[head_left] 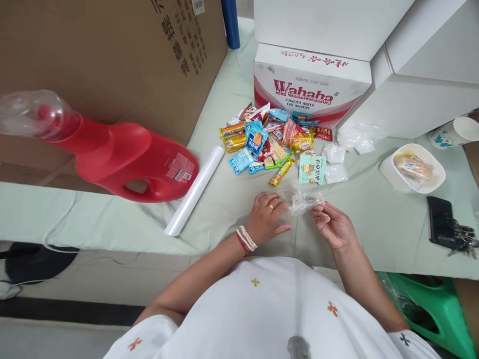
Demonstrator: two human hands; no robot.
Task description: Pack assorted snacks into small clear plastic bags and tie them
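Note:
A small clear plastic bag (302, 201) lies crumpled on the pale green table cover (224, 209) between my hands. My right hand (333, 224) pinches its right edge with the fingers curled. My left hand (266, 215), with bead bracelets at the wrist and a ring, rests on the table beside the bag's left edge, fingers bent and touching it. Just beyond the bag sits a pile of several snack packets (271, 142), including a light green packet (312, 169) and a yellow bar (281, 172).
A red detergent jug (127, 162) lies on its side at left beside a white roll (196, 189). A Wahaha carton (310, 85), white boxes and a brown carton stand behind. At right are a white bowl (413, 169), a paper cup (454, 132), a phone with keys (445, 222) and loose clear bags (346, 147).

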